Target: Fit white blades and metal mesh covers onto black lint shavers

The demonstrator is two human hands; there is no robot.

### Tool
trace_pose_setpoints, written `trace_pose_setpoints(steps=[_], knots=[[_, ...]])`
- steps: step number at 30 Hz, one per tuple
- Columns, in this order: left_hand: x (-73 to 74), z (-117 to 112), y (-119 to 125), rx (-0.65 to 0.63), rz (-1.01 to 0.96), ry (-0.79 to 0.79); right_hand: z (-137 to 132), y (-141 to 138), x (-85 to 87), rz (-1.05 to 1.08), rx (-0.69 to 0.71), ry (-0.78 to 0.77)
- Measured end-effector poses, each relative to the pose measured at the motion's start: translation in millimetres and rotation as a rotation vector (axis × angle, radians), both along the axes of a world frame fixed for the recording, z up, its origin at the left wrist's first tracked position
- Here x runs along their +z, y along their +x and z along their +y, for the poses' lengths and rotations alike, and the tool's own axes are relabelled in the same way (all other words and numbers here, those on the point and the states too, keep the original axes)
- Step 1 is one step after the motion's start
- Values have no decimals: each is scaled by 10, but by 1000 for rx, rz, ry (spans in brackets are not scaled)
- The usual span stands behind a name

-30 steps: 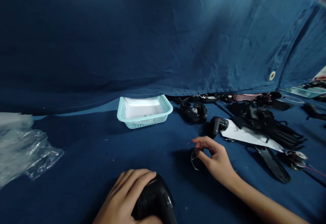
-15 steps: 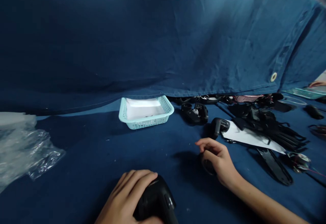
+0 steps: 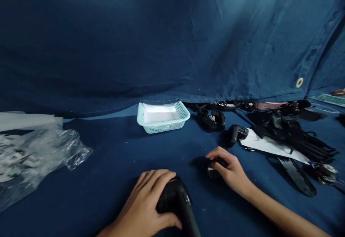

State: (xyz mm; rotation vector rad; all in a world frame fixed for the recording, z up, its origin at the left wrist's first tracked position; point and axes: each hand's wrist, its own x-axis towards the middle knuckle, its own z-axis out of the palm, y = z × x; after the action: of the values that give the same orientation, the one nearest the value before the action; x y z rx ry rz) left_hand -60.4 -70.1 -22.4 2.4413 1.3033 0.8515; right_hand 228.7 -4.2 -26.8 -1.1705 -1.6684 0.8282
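Note:
My left hand (image 3: 151, 201) is wrapped over the rounded head of a black plastic device (image 3: 178, 201), its thumb along the near side. The device's long handle runs down past the bottom edge of the view. To the right, my right hand (image 3: 229, 168) curls its fingers around a small dark round part (image 3: 214, 170), low over the blue cloth. The fingers cover much of this part, so its kind is unclear. Just beyond my right hand lies a black angled plastic piece (image 3: 238, 133). Farther back rests an open black housing (image 3: 211, 120).
A light-blue basket (image 3: 164, 126) with white paper inside stands at the back. Clear plastic bags (image 3: 51, 154) lie left. On the right are a white sheet (image 3: 269, 144), black straps, a long black shell (image 3: 298, 179) and wired parts (image 3: 325, 172). A blue curtain (image 3: 172, 42) hangs behind.
The view has turned a little left, so the basket and parts appear farther right and more of the plastic bags shows. Both hands keep their holds; more of my left thumb shows.

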Motion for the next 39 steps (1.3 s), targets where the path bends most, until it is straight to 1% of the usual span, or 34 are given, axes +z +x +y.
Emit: trace_pose_setpoints(steps=[4,6,8,12,16,21,23,26,28,30,32,35,37,39], knots=[[42,-33,39,28,-27,-14,-25,-40,8,-131,50,33],[50,-43,42,45,-33,-8,-30,-51,10,-174,49,51],[43,-44,29,35,-19,-5,-29,-56,10,-205,36,73],[-20,-17,-19,22,-8,31,-16,-51,14,-237,19,114],[-100,20,-41,27,9,77,-16,-24,32,-242,66,174],[-141,45,-31,38,0,29,-128,-38,72,-255,124,286],[-128,45,-26,28,-3,9,-216,-90,111,-264,171,320],[-70,34,-19,21,12,10,-371,-214,199,-287,289,332],[-20,21,-13,15,22,14,-471,-311,256,-325,373,292],[16,6,-7,17,24,16,-552,-404,293,-358,413,220],[17,-5,-8,26,11,35,-600,-479,310,-372,377,151],[-33,-8,-22,38,-1,76,-562,-554,345,-428,255,117],[-62,-4,-32,32,8,92,-417,-604,416,-487,184,132],[-60,-2,-35,19,31,93,-154,-685,539,-539,116,153]])
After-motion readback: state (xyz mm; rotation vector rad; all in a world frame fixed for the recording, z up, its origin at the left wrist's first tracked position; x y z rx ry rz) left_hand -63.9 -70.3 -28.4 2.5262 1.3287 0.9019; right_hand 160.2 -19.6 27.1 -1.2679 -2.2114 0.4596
